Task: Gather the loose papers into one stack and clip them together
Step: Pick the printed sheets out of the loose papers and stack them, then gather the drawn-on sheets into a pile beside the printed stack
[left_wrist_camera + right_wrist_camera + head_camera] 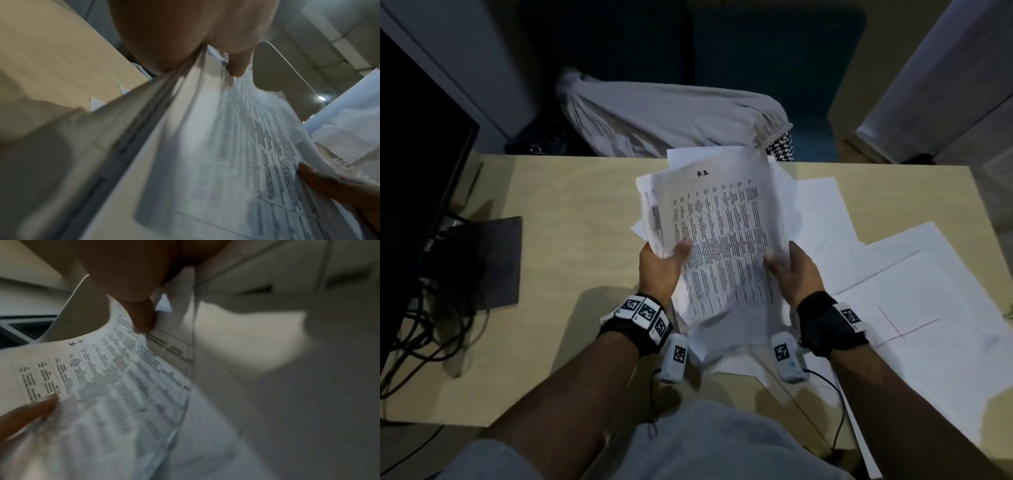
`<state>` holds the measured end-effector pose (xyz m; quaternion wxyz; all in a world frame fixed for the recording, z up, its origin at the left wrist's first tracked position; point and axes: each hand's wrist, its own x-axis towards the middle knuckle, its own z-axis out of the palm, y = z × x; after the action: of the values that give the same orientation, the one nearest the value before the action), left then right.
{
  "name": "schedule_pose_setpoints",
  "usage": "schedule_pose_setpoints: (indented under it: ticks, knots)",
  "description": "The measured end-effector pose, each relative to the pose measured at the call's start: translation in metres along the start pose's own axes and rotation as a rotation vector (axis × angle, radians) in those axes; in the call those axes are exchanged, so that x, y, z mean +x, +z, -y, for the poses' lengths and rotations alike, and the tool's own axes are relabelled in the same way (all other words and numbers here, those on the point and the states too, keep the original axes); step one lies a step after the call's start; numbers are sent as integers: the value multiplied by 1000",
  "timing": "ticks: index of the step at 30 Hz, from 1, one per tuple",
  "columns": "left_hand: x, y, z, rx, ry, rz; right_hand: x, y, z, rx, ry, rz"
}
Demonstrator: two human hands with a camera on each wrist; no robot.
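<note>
In the head view, the left hand (659,265) and the right hand (792,270) each grasp a side edge of a bundle of papers (717,240) held above the middle of the worktop (571,212), thumbs lying on the printed top sheet. The bundle is uneven, with sheet corners sticking out at 9 and 12 o'clock. More loose sheets (914,274) lie flat on the worktop from 2 to 5 o'clock of the bundle. A monitor (417,192) stands at 9 o'clock and a grey cloth (671,120) lies past the far edge at 12 o'clock. In the left wrist view, the palm clamps the fanned sheet edges, blurred. In the right wrist view, the thumb presses the printed sheet's edge at 12 o'clock.
</note>
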<state>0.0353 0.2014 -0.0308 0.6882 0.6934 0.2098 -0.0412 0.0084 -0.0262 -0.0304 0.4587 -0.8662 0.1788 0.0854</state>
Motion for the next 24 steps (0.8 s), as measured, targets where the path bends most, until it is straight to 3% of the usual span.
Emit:
schedule_pose_setpoints:
  ticks: [5, 13, 16, 18, 21, 24]
  knots:
    - [6, -9, 11, 166, -98, 43, 1, 17, 5, -11, -94, -23]
    - [2, -72, 57, 192, -175, -242, -8, 52, -2, -109, 2, 248]
    - [-2, -105, 67, 278, -177, -288, -8, 54, -21, -503, -177, 249]
    - [-5, -120, 72, 364, -220, -326, -10, 52, -35, -766, -172, 335]
    - [-7, -131, 78, 426, -255, -361, -15, 53, -51, -900, -184, 418]
    - [-3, -138, 82, 493, -267, -395, -13, 51, -53, -900, -235, 367]
